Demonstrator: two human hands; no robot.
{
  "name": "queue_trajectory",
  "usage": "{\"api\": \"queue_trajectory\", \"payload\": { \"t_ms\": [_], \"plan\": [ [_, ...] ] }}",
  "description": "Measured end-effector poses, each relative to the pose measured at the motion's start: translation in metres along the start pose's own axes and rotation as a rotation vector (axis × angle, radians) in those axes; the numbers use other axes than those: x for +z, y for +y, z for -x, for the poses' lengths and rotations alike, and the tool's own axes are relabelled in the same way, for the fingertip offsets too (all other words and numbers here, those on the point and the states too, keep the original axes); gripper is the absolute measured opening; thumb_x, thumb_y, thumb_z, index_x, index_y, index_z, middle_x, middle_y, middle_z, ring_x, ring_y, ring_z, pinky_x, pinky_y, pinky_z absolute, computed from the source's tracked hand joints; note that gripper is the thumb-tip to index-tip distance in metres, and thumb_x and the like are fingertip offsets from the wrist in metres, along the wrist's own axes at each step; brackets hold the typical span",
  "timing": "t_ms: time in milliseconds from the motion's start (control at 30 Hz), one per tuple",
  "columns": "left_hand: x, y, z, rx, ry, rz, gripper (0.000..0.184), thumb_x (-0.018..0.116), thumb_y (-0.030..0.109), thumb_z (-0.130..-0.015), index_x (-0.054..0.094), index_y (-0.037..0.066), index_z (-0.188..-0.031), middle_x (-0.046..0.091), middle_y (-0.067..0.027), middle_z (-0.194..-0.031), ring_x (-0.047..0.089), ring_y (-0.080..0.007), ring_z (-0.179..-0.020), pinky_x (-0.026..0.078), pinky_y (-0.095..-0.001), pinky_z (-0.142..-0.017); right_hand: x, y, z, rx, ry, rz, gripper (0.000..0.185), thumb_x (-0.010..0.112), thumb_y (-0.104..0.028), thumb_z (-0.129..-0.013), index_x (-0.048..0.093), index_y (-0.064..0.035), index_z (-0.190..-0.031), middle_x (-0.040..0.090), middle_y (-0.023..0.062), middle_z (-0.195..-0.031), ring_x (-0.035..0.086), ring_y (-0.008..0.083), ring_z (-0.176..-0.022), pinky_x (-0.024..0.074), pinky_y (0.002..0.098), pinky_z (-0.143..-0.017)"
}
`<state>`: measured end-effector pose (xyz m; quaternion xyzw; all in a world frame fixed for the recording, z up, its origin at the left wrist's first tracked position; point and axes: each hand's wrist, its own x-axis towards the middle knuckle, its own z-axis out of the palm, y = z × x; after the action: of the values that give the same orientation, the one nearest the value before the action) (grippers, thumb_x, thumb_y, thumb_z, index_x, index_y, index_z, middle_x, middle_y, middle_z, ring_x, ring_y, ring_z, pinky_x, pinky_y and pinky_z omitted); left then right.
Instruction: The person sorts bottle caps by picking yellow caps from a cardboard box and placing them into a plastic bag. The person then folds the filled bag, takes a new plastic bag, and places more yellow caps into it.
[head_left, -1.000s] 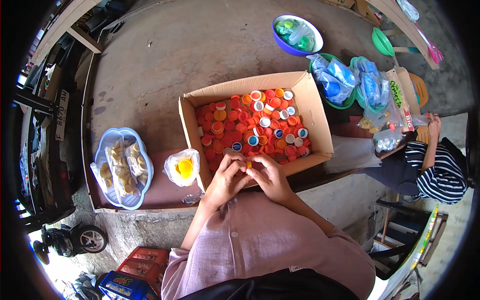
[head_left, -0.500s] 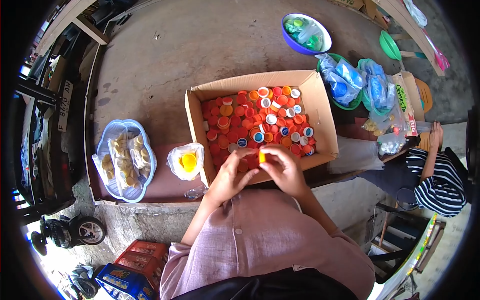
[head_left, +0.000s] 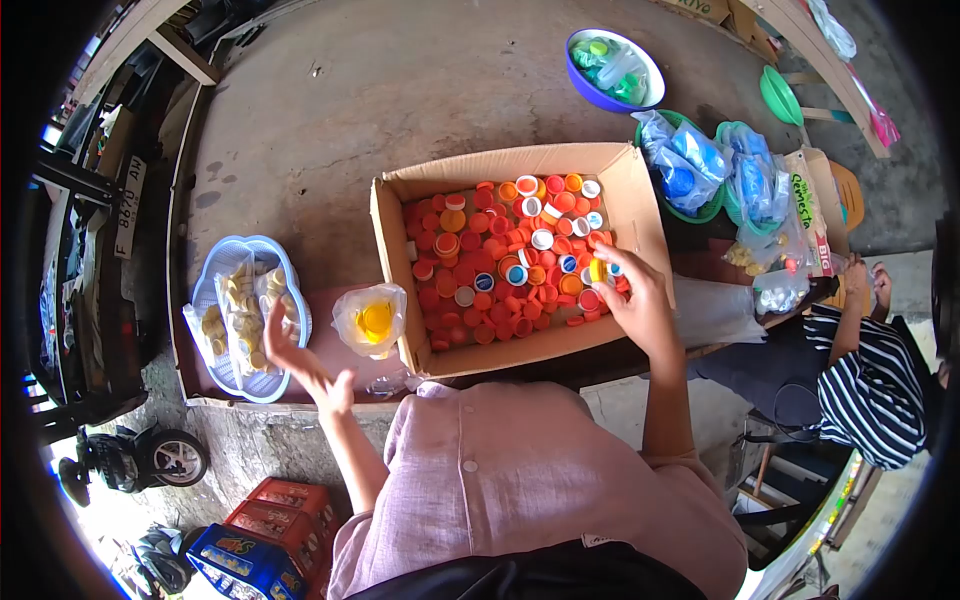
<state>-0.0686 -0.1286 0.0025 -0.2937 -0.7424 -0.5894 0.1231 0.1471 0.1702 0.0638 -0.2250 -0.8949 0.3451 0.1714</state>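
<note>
A cardboard box (head_left: pixel 505 160) holds many plastic bottle caps, mostly red and orange with some white and blue. Over its right part, my right hand (head_left: pixel 645 305) pinches a yellow bottle cap (head_left: pixel 597 270) between thumb and fingers. My left hand (head_left: pixel 308 368) is out to the left, fingers stretched and thumb apart, with nothing in it. It is in front of the right edge of a light blue basket (head_left: pixel 221 262) that holds bags of pale caps. Between that basket and the box stands a clear plastic bag (head_left: pixel 345 315) with yellow caps (head_left: pixel 374 322) inside.
At the back right are a purple bowl (head_left: pixel 590 92) and green baskets (head_left: pixel 712 208) with bagged blue caps. A plastic bag (head_left: pixel 715 310) lies right of the box. A person in a striped shirt (head_left: pixel 870 385) sits at the right. Crates (head_left: pixel 285 520) stand on the floor at lower left.
My hands have parted from in front of the box. The left swung out left toward the basket, opened; the right moved right, holding the yellow cap. The other person's hands shifted.
</note>
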Motion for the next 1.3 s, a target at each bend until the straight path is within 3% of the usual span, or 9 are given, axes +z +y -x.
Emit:
{"api": "queue_trajectory", "payload": {
  "t_ms": [167, 267, 367, 433, 500, 767, 867, 967, 1300],
  "plan": [
    [0.006, -0.004, -0.004, -0.157, -0.475, -0.014, 0.108, 0.072, 0.051, -0.057, 0.016, 0.001, -0.134, 0.028, -0.0197, -0.134, 0.028, -0.0305, -0.125, 0.023, -0.0441, -0.102, 0.024, -0.021, -0.008, 0.066, 0.154, -0.686, 0.032, 0.063, 0.003, -0.074, 0.054, 0.0017, -0.106, 0.057, 0.0125, -0.105, 0.058, 0.0195, -0.096, 0.0472, 0.0289, -0.082],
    [0.013, 0.003, -0.001, -0.258, -0.501, 0.140, 0.099, 0.077, 0.023, -0.055, 0.019, 0.000, -0.132, 0.037, -0.0195, -0.127, 0.043, -0.0283, -0.114, 0.035, -0.0375, -0.097, 0.064, -0.060, -0.024, -0.067, 0.198, -0.917, 0.029, 0.063, 0.006, -0.073, 0.053, 0.0010, -0.100, 0.055, 0.0109, -0.100, 0.056, 0.0169, -0.097, 0.0462, 0.0279, -0.086],
    [0.017, 0.003, 0.002, -0.276, -0.496, 0.131, 0.096, 0.077, 0.018, -0.055, 0.021, 0.000, -0.131, 0.042, -0.0176, -0.122, 0.046, -0.0270, -0.110, 0.037, -0.0365, -0.095, 0.109, -0.095, -0.035, -0.422, 0.275, -0.519, 0.026, 0.071, -0.004, -0.067, 0.055, -0.0025, -0.088, 0.056, 0.0089, -0.089, 0.056, 0.0217, -0.078, 0.0452, 0.0291, -0.067],
    [0.019, 0.003, 0.005, -0.339, -0.490, 0.126, 0.093, 0.077, 0.017, -0.056, 0.023, 0.001, -0.130, 0.047, -0.0160, -0.117, 0.048, -0.0263, -0.107, 0.039, -0.0362, -0.093, 0.146, -0.107, -0.032, -0.462, -0.031, -0.553, 0.018, 0.067, -0.002, -0.070, 0.058, -0.0015, -0.084, 0.056, 0.0086, -0.091, 0.055, 0.0219, -0.089, 0.0462, 0.0330, -0.074],
    [0.022, 0.000, 0.009, -0.338, -0.452, 0.107, 0.087, 0.075, 0.013, -0.056, 0.027, 0.002, -0.128, 0.050, -0.0156, -0.112, 0.051, -0.0265, -0.103, 0.040, -0.0365, -0.091, 0.189, -0.098, -0.032, -0.695, -0.250, 0.014, 0.012, 0.057, -0.013, -0.075, 0.060, -0.0036, -0.082, 0.057, 0.0066, -0.092, 0.051, 0.0207, -0.100, 0.0364, 0.0414, -0.093],
    [0.021, 0.000, 0.010, -0.267, -0.423, -0.075, 0.078, 0.074, 0.012, -0.056, 0.036, 0.004, -0.123, 0.047, -0.0155, -0.110, 0.049, -0.0293, -0.102, 0.040, -0.0389, -0.089, 0.121, -0.082, -0.041, -0.475, -0.027, -0.166, 0.012, 0.064, -0.011, -0.072, 0.058, -0.0052, -0.080, 0.056, 0.0091, -0.084, 0.056, 0.0255, -0.080, 0.0465, 0.0351, -0.068],
    [0.018, 0.004, 0.009, -0.259, -0.429, -0.136, 0.073, 0.070, 0.014, -0.060, 0.037, 0.004, -0.124, 0.049, -0.0153, -0.112, 0.049, -0.0265, -0.103, 0.039, -0.0369, -0.091, 0.087, 0.011, -0.038, -0.058, -0.067, 0.252, 0.032, 0.065, -0.009, -0.066, 0.053, -0.0068, -0.095, 0.049, 0.0130, -0.104, 0.054, 0.0299, -0.087, 0.0465, 0.0383, -0.073],
    [0.018, -0.002, 0.012, -0.262, -0.428, -0.116, 0.073, 0.070, 0.014, -0.060, 0.037, 0.003, -0.124, 0.049, -0.0154, -0.112, 0.049, -0.0266, -0.103, 0.038, -0.0370, -0.091, 0.051, 0.072, -0.038, 0.048, -0.270, 0.313, 0.088, 0.080, -0.028, -0.048, 0.039, -0.0132, -0.125, 0.034, 0.0211, -0.123, 0.037, 0.0378, -0.115, 0.0371, 0.0446, -0.092],
    [0.014, 0.007, 0.020, -0.243, -0.379, -0.171, 0.074, 0.074, 0.017, -0.059, 0.037, 0.003, -0.122, 0.046, -0.0165, -0.110, 0.047, -0.0320, -0.102, 0.038, -0.0407, -0.089, 0.108, 0.006, -0.046, -0.636, -0.447, 0.174, 0.054, 0.071, -0.025, -0.059, 0.053, -0.0050, -0.106, 0.043, 0.0112, -0.107, 0.047, 0.0267, -0.097, 0.0408, 0.0391, -0.082]
  ]
}}
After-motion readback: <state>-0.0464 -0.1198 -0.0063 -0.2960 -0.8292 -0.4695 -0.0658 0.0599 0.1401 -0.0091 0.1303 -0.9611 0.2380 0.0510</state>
